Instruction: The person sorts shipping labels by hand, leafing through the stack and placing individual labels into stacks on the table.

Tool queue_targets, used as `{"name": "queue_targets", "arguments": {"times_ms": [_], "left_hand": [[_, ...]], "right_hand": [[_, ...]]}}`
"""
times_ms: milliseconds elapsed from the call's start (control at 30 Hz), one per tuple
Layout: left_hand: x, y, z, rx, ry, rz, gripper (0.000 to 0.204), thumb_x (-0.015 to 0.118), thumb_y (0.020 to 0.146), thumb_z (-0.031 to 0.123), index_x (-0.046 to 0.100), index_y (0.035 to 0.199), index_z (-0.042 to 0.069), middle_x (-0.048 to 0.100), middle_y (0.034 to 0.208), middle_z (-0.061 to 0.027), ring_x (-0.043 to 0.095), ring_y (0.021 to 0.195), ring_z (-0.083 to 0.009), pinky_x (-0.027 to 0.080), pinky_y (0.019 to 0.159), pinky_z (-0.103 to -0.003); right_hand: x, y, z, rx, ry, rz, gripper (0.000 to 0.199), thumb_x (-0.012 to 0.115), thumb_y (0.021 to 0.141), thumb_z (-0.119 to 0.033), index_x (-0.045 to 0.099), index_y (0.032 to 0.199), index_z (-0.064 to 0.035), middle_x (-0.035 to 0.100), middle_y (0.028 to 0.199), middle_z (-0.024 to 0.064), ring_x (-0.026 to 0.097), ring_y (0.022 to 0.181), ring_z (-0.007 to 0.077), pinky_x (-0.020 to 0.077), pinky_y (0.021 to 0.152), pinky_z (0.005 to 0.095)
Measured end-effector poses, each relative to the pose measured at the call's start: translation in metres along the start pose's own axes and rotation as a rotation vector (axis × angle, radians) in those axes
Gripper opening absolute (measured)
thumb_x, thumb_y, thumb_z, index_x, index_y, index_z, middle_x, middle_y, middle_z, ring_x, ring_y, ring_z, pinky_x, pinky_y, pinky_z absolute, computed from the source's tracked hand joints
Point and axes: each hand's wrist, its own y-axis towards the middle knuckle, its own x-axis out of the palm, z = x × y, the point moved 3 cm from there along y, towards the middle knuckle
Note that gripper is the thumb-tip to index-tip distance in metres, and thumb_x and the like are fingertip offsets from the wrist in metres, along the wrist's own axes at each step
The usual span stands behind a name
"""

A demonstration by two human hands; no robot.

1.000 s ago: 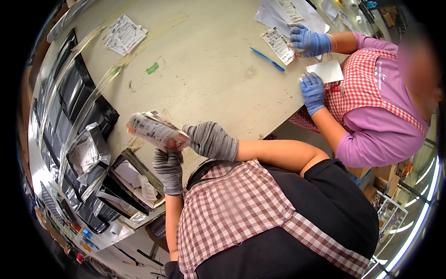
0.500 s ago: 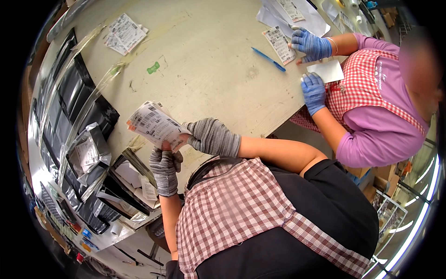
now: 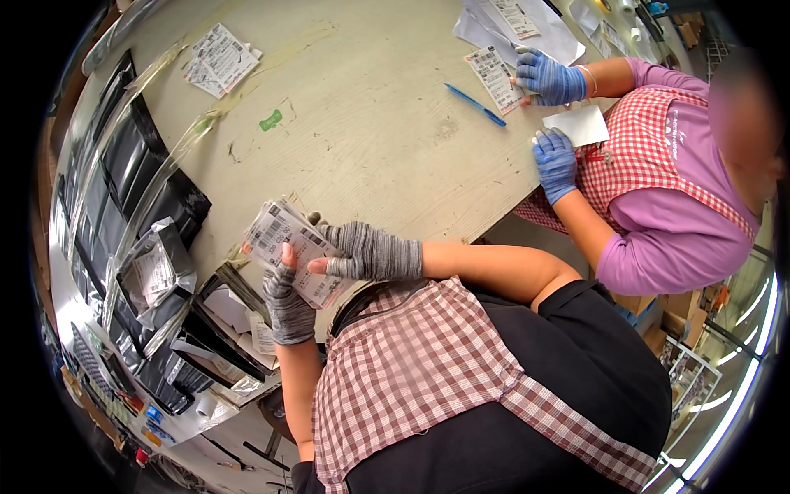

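A stack of printed paper labels [image 3: 284, 235], white with orange marks, is held between both my hands just above the table's near edge. My left hand [image 3: 288, 306], in a grey fingerless-tipped glove, grips the stack's lower left side with the thumb on top. From the right, my right hand [image 3: 370, 251], gloved alike, pinches the stack with its thumb on the face and its fingers behind. The edges of the labels are slightly fanned. Farther off on the table lies a smaller pile of similar labels [image 3: 222, 59].
A co-worker's blue-gloved hands [image 3: 553, 78] handle labels and a white slip [image 3: 578, 126] at the right. A blue pen [image 3: 475, 104] lies near them. On the left are black plastic bags [image 3: 123, 156] and open boxes [image 3: 222, 329] holding papers. The table [image 3: 387, 148] bears a green mark.
The stack has come nearer to me and tilted more steeply. My right thumb now lies across its face, and my left thumb has moved up onto it.
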Motion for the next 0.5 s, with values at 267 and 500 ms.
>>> {"name": "queue_targets", "arguments": {"times_ms": [267,500], "left_hand": [[0.006,-0.007,-0.006,-0.028,-0.140,-0.052,0.060,0.058,0.086,0.030,0.037,0.131,-0.004,0.051,0.124,-0.0191,0.054,0.110,-0.0299,0.046,0.094,-0.041],[-0.001,-0.001,-0.014,0.000,-0.107,0.038,0.054,0.051,0.093,0.032,0.038,0.131,-0.003,0.052,0.122,-0.0181,0.054,0.109,-0.0285,0.046,0.095,-0.040]], "right_hand": [[-0.006,0.000,0.005,0.092,0.260,0.071,0.056,0.050,0.090,-0.045,0.050,0.115,0.0050,0.063,0.082,0.0263,0.065,0.074,0.0348,0.0519,0.067,0.0383],[0.004,-0.003,0.008,0.029,-0.061,0.125,0.057,0.049,0.089,-0.048,0.048,0.111,0.0045,0.062,0.084,0.0265,0.063,0.081,0.0384,0.0496,0.069,0.0434]]}}
